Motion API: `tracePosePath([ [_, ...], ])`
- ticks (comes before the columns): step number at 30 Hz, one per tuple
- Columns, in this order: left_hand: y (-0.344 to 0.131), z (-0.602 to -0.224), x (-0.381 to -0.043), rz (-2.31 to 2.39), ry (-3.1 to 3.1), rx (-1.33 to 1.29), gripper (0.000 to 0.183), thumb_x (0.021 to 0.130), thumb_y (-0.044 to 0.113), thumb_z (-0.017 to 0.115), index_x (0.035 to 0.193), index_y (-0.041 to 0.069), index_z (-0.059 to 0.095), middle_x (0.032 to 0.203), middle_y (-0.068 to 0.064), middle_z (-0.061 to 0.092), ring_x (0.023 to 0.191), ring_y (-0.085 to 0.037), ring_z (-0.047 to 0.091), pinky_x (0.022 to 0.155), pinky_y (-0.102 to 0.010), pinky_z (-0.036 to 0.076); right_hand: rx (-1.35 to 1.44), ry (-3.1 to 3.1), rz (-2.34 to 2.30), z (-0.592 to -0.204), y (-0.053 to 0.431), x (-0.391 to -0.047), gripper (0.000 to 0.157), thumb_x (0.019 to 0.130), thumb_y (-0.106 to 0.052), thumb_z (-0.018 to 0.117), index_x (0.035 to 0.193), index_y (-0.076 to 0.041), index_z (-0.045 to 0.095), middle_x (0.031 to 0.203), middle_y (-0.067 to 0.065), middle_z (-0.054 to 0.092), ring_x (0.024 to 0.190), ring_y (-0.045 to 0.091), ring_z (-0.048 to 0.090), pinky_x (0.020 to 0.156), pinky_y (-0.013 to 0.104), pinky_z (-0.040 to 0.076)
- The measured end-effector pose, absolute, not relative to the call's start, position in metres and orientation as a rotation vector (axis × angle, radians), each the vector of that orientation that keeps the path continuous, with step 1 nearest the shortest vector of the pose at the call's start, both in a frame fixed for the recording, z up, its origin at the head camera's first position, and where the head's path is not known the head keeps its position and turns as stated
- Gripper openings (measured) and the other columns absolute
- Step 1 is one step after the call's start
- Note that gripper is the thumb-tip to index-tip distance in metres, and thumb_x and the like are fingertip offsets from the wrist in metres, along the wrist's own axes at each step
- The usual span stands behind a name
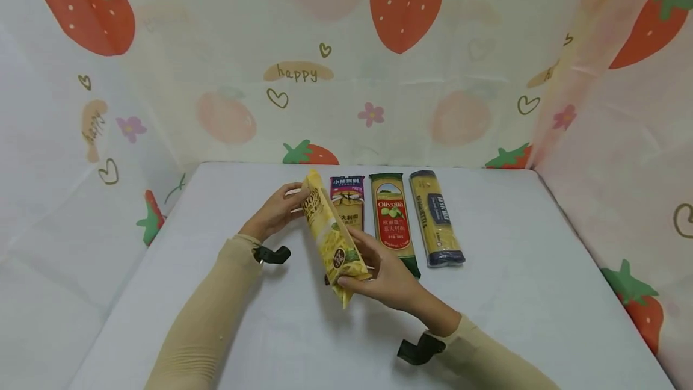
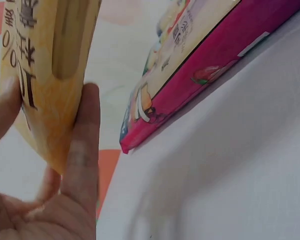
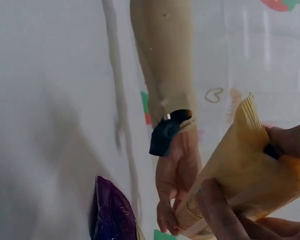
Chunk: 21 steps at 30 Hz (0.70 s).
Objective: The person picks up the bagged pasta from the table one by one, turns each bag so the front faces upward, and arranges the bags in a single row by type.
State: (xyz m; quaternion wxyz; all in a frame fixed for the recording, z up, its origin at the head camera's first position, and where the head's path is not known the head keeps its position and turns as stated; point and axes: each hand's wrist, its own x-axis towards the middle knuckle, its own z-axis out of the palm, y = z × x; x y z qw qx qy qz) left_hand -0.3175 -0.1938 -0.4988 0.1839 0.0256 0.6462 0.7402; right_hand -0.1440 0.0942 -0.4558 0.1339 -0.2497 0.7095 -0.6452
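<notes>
A yellow noodle packet (image 1: 331, 230) is held tilted over the white table by both hands. My left hand (image 1: 278, 212) pinches its far end, thumb on one side and fingers on the other, as the left wrist view shows of the packet (image 2: 45, 90). My right hand (image 1: 390, 275) grips the near end; in the right wrist view its thumb and fingers lie on opposite sides of the packet (image 3: 235, 165). Just behind it lies a purple-topped pasta packet (image 1: 349, 197), its lower part hidden by the yellow one.
To the right of the purple packet lies a green-and-red spaghetti packet (image 1: 392, 215), then a spaghetti packet with dark blue ends (image 1: 435, 221). Strawberry-print cloth (image 1: 406, 95) hangs along the back and sides of the white table (image 1: 520, 318).
</notes>
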Motion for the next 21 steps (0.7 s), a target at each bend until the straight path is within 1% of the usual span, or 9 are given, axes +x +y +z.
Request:
tracePosePath([
  [3, -0.193, -0.501, -0.318, 2.071, 1.858, 0.027, 0.065, 0.111, 0.028, 0.064, 0.161, 0.002, 0.032, 0.151, -0.019, 0.047, 0.117, -0.019, 0.062, 0.099, -0.031, 0.057, -0.664, 2.046, -1.893, -0.458, 0.096, -0.145, 0.094, 0.095, -0.01, 0.084, 0.171, -0.027, 0.03, 0.157, 0.015, 0.052, 0.131, 0.036, 0.063, 0.089, 0.041, 0.065],
  [5, -0.193, -0.502, -0.317, 2.066, 1.871, 0.024, 0.061, 0.111, 0.028, 0.064, 0.159, 0.002, 0.037, 0.148, -0.018, 0.05, 0.116, -0.017, 0.064, 0.101, -0.03, 0.057, -0.625, 2.028, -1.921, -0.46, 0.096, -0.145, 0.093, 0.097, -0.009, 0.082, 0.171, -0.024, 0.028, 0.161, 0.016, 0.047, 0.134, 0.038, 0.06, 0.09, 0.04, 0.064],
  [8, -0.194, -0.501, -0.316, 2.092, 1.842, 0.055, 0.052, 0.112, 0.024, 0.061, 0.156, 0.004, 0.041, 0.144, -0.016, 0.053, 0.117, -0.016, 0.066, 0.104, -0.03, 0.056, -0.573, 2.033, -1.957, -0.463, 0.096, -0.144, 0.091, 0.098, -0.011, 0.08, 0.172, -0.022, 0.028, 0.165, 0.014, 0.043, 0.137, 0.036, 0.057, 0.092, 0.035, 0.063],
  [10, -0.196, -0.5, -0.315, 2.1, 1.802, 0.095, 0.049, 0.114, 0.022, 0.057, 0.157, 0.007, 0.04, 0.144, -0.016, 0.053, 0.117, -0.016, 0.066, 0.105, -0.031, 0.056, -0.552, 2.01, -1.996, -0.465, 0.096, -0.144, 0.09, 0.099, -0.01, 0.079, 0.172, -0.023, 0.028, 0.167, 0.012, 0.04, 0.137, 0.034, 0.056, 0.093, 0.034, 0.062],
  [12, -0.199, -0.498, -0.314, 2.082, 1.757, 0.127, 0.049, 0.116, 0.023, 0.054, 0.16, 0.012, 0.037, 0.144, -0.017, 0.053, 0.116, -0.018, 0.069, 0.104, -0.034, 0.057, -0.539, 1.981, -2.036, -0.467, 0.095, -0.144, 0.088, 0.1, -0.009, 0.078, 0.171, -0.024, 0.029, 0.166, 0.011, 0.041, 0.135, 0.031, 0.057, 0.094, 0.033, 0.062],
  [15, -0.202, -0.495, -0.313, 2.028, 1.709, 0.146, 0.053, 0.117, 0.026, 0.051, 0.165, 0.021, 0.031, 0.144, -0.021, 0.052, 0.112, -0.024, 0.073, 0.1, -0.04, 0.06, -0.535, 1.936, -2.082, -0.469, 0.094, -0.143, 0.087, 0.101, -0.006, 0.076, 0.171, -0.023, 0.029, 0.161, 0.015, 0.044, 0.129, 0.029, 0.059, 0.093, 0.032, 0.062],
  [18, -0.202, -0.493, -0.311, 1.989, 1.696, 0.138, 0.059, 0.116, 0.026, 0.053, 0.168, 0.028, 0.025, 0.144, -0.024, 0.051, 0.107, -0.03, 0.076, 0.096, -0.044, 0.062, -0.536, 1.941, -2.087, -0.471, 0.092, -0.143, 0.086, 0.101, -0.006, 0.076, 0.171, -0.019, 0.029, 0.157, 0.017, 0.047, 0.127, 0.027, 0.06, 0.092, 0.031, 0.062],
  [21, -0.2, -0.493, -0.31, 1.977, 1.722, 0.125, 0.066, 0.114, 0.021, 0.058, 0.169, 0.029, 0.021, 0.143, -0.025, 0.051, 0.104, -0.029, 0.076, 0.093, -0.042, 0.064, -0.545, 1.965, -2.063, -0.473, 0.089, -0.144, 0.086, 0.1, -0.008, 0.078, 0.171, -0.013, 0.03, 0.159, 0.017, 0.047, 0.128, 0.028, 0.062, 0.094, 0.031, 0.062],
])
